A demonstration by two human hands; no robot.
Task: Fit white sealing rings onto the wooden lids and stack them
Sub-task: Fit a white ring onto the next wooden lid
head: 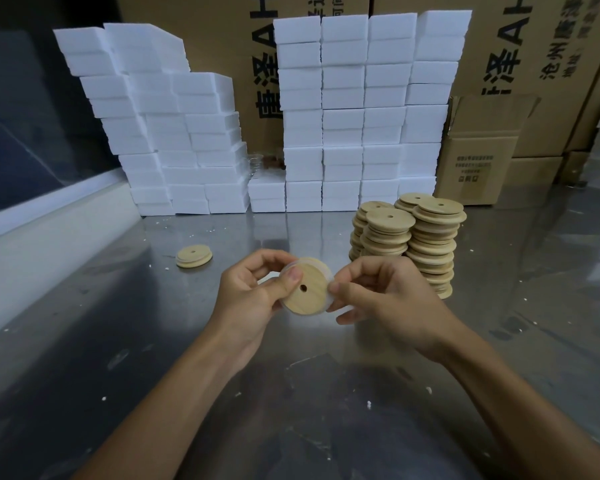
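Observation:
Both hands hold one round wooden lid [305, 292] with a small centre hole, above the middle of the metal table. My left hand [253, 296] grips its left edge, thumb on the face. My right hand [378, 296] pinches the thin white sealing ring [329, 271] at the lid's right rim. The ring lies partly around the lid's edge; its far side is hidden. Several stacks of wooden lids [416, 237] stand just behind my right hand. A single lid [194, 256] lies flat on the table to the left.
The metal table [118, 358] carries scattered white crumbs. Tall piles of white foam blocks [343, 112] line the back, with brown cardboard boxes [478, 150] behind and at right. A white ledge [49, 216] runs along the left side.

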